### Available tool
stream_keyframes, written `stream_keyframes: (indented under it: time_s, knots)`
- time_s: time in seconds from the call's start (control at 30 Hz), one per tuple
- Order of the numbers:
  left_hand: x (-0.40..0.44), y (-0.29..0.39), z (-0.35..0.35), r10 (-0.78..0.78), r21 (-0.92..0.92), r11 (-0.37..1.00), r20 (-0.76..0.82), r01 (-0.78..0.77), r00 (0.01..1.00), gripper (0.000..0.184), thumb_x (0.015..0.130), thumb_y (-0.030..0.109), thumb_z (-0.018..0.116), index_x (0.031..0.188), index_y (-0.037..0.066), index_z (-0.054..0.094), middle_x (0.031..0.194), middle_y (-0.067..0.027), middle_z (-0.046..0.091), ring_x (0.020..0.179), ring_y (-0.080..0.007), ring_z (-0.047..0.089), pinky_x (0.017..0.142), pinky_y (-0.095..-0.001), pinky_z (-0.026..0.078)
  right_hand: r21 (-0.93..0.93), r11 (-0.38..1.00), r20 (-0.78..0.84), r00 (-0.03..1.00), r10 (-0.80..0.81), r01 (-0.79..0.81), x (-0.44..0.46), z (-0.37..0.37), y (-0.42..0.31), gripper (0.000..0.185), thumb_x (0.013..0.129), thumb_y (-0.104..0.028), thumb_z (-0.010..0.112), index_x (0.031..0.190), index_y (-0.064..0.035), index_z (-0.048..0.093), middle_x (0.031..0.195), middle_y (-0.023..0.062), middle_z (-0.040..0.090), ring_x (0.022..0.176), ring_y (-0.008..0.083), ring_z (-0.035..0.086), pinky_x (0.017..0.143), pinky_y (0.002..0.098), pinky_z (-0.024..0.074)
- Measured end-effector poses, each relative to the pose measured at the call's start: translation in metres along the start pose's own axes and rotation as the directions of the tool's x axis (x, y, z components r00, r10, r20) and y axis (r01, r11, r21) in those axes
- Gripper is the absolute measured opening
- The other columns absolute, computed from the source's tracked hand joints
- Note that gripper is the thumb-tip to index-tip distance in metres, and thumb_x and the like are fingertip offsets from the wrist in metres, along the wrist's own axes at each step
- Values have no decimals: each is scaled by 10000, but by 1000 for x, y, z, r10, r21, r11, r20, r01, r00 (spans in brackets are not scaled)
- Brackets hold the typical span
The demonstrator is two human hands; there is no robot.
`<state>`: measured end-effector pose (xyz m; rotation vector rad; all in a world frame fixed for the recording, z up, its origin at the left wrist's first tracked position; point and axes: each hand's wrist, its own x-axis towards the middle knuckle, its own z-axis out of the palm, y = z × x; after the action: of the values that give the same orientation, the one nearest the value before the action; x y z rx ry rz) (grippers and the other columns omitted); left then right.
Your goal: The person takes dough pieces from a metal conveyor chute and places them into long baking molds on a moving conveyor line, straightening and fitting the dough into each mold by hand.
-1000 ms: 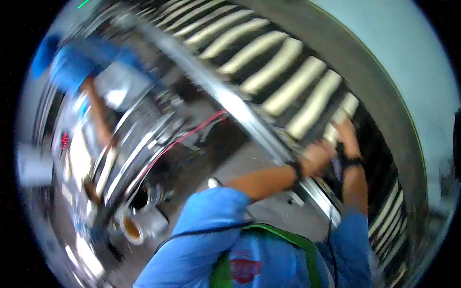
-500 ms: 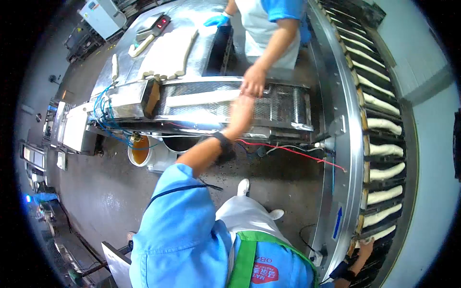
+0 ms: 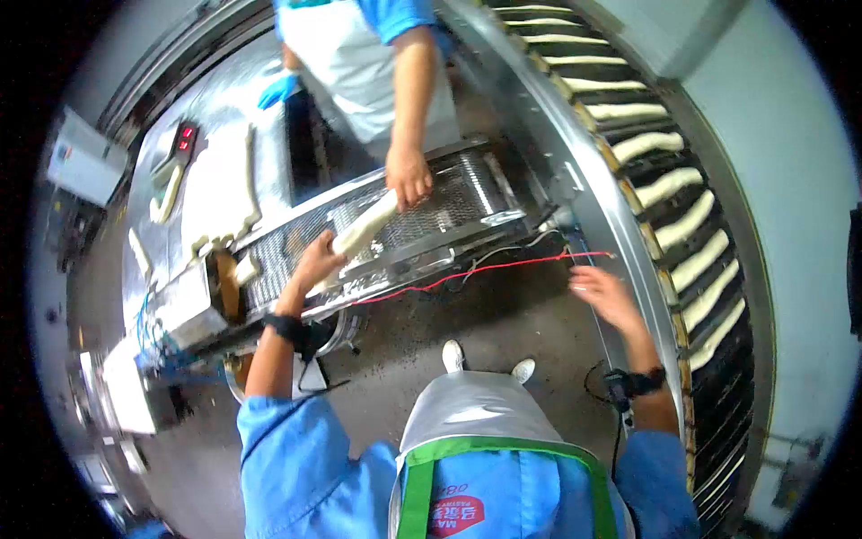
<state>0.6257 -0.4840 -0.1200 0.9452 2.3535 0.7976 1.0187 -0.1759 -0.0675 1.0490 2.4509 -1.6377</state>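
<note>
My left hand [image 3: 319, 260] is at the near end of a pale dough strip [image 3: 366, 225] over the mesh conveyor [image 3: 462, 184], its fingers closed on the strip. A co-worker's bare hand [image 3: 409, 176] touches the strip's far end. To the right, my right hand [image 3: 600, 289] hangs over the floor beside the metal rail [image 3: 620, 211], fingers apart and nothing in them. Past that rail, several dough strips [image 3: 687, 225] lie spaced out in dark slots.
A steel table [image 3: 215, 99] at upper left bears a dough pile [image 3: 215, 184] and a scale [image 3: 182, 142]. The co-worker [image 3: 359, 67] stands behind the conveyor. A red cable [image 3: 485, 268] runs along its near side. A metal box [image 3: 187, 301] sits at its left end.
The view has swung toward the conveyor. My right hand has left the slotted dough strips. My left hand has moved along the conveyor, away from the co-worker's hand, to the strip's near end.
</note>
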Motion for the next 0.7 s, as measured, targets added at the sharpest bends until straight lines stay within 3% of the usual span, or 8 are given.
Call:
stream_keyframes:
  time_s: [0.1,0.17,0.33,0.43,0.5,0.57,0.63,0.7]
  knots:
    - [-10,82,31,114,-421,904,64,-76,991,310,650,127,560,898,-25,453,755,-102,520,692,-152,486,625,-270,398,394,919,292,951,-106,-19,22,51,-38,377,832,-287,479,1116,-42,451,1074,63,518,997,139,483,796,268,399]
    - [-14,144,52,201,-316,934,76,-167,977,336,657,117,555,942,-19,441,814,-110,520,763,-152,491,677,-258,395,604,797,268,941,-207,3,38,73,-47,401,835,-340,456,1092,-33,470,1073,59,517,974,132,492,779,262,403]
    - [-44,270,111,482,-539,770,140,-342,865,339,708,83,547,1013,7,420,897,-88,494,841,-156,477,756,-269,380,924,383,60,984,-169,9,18,42,-57,368,781,-359,529,1035,-93,517,897,21,564,760,130,539,633,264,421]
    - [-62,326,135,618,-633,677,212,-376,757,332,728,71,527,1034,12,413,913,-75,472,898,-161,466,802,-280,368,938,282,-160,975,-157,199,-38,-1,-51,400,734,-343,593,1011,-63,522,887,31,566,750,135,541,638,260,427]
    - [-80,371,148,815,-512,562,208,-650,541,415,747,133,529,1127,21,405,1126,-113,375,1031,-219,406,874,-316,338,891,229,-338,911,-237,391,-81,-41,-41,395,754,-208,578,1080,-16,464,959,56,553,883,127,519,795,263,406]
    - [-101,413,160,856,-512,512,236,-689,461,426,753,145,524,1150,33,420,1185,-130,342,1087,-244,373,896,-334,320,722,243,-616,761,-201,648,-110,-83,-25,372,738,-201,583,1049,-21,484,894,64,560,798,159,548,689,279,455]
    - [-105,434,179,904,-525,421,312,-740,293,325,751,118,513,1066,37,514,1199,-127,344,1120,-248,357,925,-346,287,658,227,-702,694,-159,718,-157,-137,-21,394,737,-172,569,1079,-9,460,881,82,555,724,174,565,614,273,478]
    - [-104,436,198,886,-588,457,367,-667,283,294,750,97,509,1038,43,535,1183,-122,370,1105,-247,374,925,-346,287,575,394,-752,653,-92,717,-196,-179,-5,409,762,-216,528,1085,21,442,850,95,546,639,177,569,543,279,488]
